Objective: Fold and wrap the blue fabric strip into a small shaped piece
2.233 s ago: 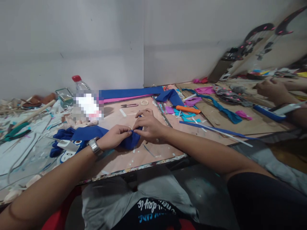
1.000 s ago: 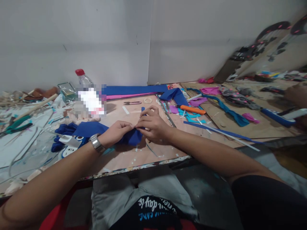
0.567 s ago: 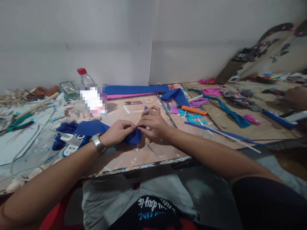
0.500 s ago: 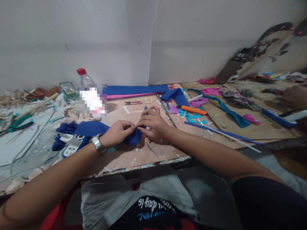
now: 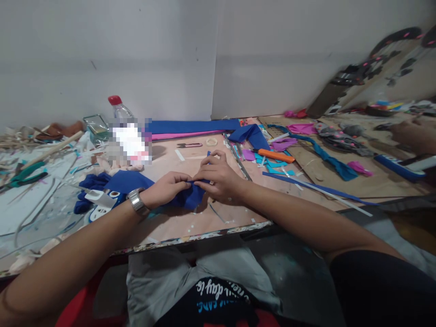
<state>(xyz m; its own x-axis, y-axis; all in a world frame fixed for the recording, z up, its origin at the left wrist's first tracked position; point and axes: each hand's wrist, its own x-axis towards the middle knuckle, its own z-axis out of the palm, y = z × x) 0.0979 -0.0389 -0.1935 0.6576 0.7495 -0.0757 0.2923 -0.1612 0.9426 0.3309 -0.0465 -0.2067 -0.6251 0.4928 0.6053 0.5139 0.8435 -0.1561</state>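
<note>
Matt, smooth and softly creased across the blue cloth (image 5: 192,198) at the centre of the frame. Brushed-looking metal on the wristwatch (image 5: 137,201), left of centre. Clear, glossy plastic at the bottle neck (image 5: 122,111), upper left. Smooth orange plastic on the cutter handle (image 5: 276,156), right of centre. Dull brown and papery on the cardboard sheet (image 5: 315,175), farther right. Wood-like, scuffed and flecked on the tabletop (image 5: 170,232), lower centre. Flat, matt, lightly marked along the wall (image 5: 102,50), top.

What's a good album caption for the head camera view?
Left hand and right hand pinch blue cloth at a cluttered table, orange-handled tool and red-capped bottle beyond.
</note>
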